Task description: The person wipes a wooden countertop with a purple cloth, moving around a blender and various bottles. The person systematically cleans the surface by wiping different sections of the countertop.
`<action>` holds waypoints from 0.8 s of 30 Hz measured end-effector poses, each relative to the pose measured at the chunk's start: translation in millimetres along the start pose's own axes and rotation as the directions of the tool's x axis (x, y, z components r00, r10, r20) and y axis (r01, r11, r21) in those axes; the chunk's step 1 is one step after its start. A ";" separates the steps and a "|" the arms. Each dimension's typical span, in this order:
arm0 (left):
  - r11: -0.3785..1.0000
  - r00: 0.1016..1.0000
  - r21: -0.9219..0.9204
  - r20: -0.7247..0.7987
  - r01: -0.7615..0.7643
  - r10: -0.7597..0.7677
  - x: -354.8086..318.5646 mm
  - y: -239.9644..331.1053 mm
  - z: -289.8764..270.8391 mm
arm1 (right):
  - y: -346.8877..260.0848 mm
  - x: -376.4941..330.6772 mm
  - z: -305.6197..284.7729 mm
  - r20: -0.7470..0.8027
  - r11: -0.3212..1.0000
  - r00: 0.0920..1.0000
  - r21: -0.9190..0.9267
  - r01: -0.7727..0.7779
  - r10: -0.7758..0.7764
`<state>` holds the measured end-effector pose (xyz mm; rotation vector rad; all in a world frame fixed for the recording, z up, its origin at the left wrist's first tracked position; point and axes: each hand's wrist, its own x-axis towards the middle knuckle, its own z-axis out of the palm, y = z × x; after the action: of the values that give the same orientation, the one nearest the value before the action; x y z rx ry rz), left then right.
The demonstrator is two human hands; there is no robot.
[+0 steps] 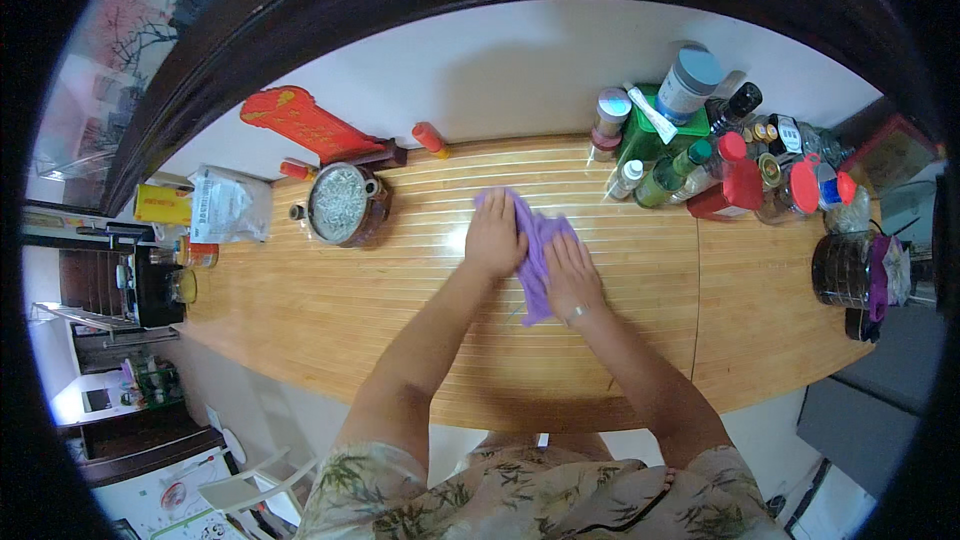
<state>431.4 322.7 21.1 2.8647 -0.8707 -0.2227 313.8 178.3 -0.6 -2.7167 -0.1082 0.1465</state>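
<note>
A crumpled purple cloth (533, 285) lies on the striped wooden table (300, 300), near its middle. My left hand (494, 237) is spread flat on the cloth's upper left part, fingers stretched out and pointing away from me. Lower and to the right, my right hand (573, 275) presses flat on the cloth's right side, its fingers also extended. Both palms face down, hiding some of the fabric beneath them. A small pale patch shows at my right wrist.
A round lidded pot (340, 203) stands back left, beside a red plaque (315, 125) and a white plastic bag (230, 205). Several bottles and jars crowd the back right around a green container (640, 130). A dark basket (840, 270) sits at the right end.
</note>
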 end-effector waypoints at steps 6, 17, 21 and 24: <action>0.989 0.993 -0.110 0.075 0.098 -0.090 21.1 -4.2 -2.1 | -3.8 22.7 0.0 -0.001 0.997 0.998 -0.038 -0.067 0.067; 0.661 0.968 -0.739 -0.051 0.130 -0.248 -107.6 -7.7 9.2 | 1.7 -95.2 -17.2 0.154 0.995 0.986 -0.091 -0.049 0.063; 0.842 0.936 -0.455 -0.050 0.290 -0.349 -82.6 -29.8 11.5 | 2.1 -86.8 -26.9 0.167 0.985 0.978 0.104 -0.141 0.122; 0.857 0.947 -0.441 -0.049 0.265 -0.317 -97.5 -15.5 6.3 | -1.7 -95.3 -20.0 0.075 0.991 0.992 0.083 -0.105 0.099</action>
<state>358.5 389.6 21.9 2.5400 -0.3049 -0.2367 221.6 162.5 26.5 -2.6312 0.0161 0.2709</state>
